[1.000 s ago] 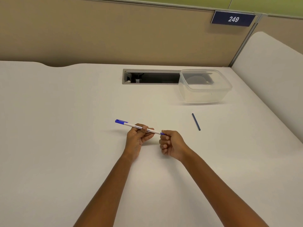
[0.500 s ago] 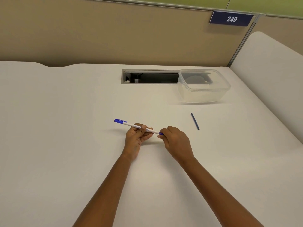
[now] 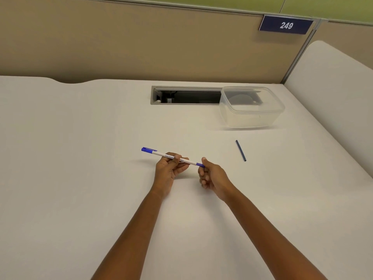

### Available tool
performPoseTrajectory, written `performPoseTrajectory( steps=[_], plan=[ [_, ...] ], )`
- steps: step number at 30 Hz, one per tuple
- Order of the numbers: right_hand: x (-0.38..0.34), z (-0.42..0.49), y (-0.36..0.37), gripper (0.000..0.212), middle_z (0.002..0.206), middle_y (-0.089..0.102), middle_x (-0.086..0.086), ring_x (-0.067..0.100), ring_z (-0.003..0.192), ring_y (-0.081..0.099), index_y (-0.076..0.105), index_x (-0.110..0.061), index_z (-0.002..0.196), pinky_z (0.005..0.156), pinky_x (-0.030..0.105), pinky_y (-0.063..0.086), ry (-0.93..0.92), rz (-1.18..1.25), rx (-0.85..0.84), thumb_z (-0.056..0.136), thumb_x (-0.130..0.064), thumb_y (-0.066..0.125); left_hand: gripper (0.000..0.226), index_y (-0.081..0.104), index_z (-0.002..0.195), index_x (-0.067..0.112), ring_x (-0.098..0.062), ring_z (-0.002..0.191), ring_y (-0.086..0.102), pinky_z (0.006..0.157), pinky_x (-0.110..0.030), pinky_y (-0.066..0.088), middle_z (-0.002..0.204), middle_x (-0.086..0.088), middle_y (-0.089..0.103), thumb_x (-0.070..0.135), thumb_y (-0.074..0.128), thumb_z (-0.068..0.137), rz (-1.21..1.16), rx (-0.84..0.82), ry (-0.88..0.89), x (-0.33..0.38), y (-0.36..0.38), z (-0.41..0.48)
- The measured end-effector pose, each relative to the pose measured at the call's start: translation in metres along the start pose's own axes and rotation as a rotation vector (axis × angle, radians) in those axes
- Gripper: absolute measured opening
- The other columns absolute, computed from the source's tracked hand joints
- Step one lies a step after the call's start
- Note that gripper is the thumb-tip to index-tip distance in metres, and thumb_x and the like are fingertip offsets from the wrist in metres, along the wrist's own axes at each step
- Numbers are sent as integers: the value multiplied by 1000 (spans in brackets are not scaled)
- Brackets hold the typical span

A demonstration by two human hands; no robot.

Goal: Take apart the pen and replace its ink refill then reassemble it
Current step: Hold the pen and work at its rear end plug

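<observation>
Bridging both hands, pen (image 3: 161, 154): left hand (image 3: 168, 170) mid-barrel, right hand (image 3: 212, 175) pinching tip.

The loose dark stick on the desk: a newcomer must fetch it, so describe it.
Find the clear plastic tub at the far right of the white desk. In front of it lies the thin dark stick, alone. Unlike the white pen, it is not held.

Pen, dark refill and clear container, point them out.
pen (image 3: 159, 153): head view, white barrel beside the cap
dark refill (image 3: 240, 150): head view, middle of its length
clear container (image 3: 250, 119): head view, front wall
</observation>
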State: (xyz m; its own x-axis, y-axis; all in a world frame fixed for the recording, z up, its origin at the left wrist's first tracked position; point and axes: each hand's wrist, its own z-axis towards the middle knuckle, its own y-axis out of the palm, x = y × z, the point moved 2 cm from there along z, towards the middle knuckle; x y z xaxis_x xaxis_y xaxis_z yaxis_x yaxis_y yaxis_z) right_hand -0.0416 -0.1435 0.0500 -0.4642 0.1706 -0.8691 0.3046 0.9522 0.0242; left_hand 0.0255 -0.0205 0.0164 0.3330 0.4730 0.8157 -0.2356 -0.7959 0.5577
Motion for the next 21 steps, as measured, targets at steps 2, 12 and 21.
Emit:
performPoseTrajectory(
  steps=[2,12,21],
  plan=[
    [0,-2,-2,59,34,42,-9,11,42,41,53,-16,48,53,23,34,-35,-110,-2,96,-42,30,19,52,76,8,-12,71,71,61,-18,57,66,-1,74,4,44,92,3,-3,0,0,0,0],
    [8,-11,-15,9,78,58,-5,8,66,53,56,-21,96,58,10,40,-494,-570,193,87,-23,56,18,52,77,7,-13,70,72,60,-18,57,64,-1,74,3,44,92,-4,10,-5,0,0,0],
    [4,-12,-14,25,81,63,7,21,75,56,62,-9,83,72,35,45,-522,-641,228,94,-18,42,18,51,77,7,-12,70,72,60,-18,57,64,-1,73,4,43,92,-7,13,-3,0,0,0]
  ],
)
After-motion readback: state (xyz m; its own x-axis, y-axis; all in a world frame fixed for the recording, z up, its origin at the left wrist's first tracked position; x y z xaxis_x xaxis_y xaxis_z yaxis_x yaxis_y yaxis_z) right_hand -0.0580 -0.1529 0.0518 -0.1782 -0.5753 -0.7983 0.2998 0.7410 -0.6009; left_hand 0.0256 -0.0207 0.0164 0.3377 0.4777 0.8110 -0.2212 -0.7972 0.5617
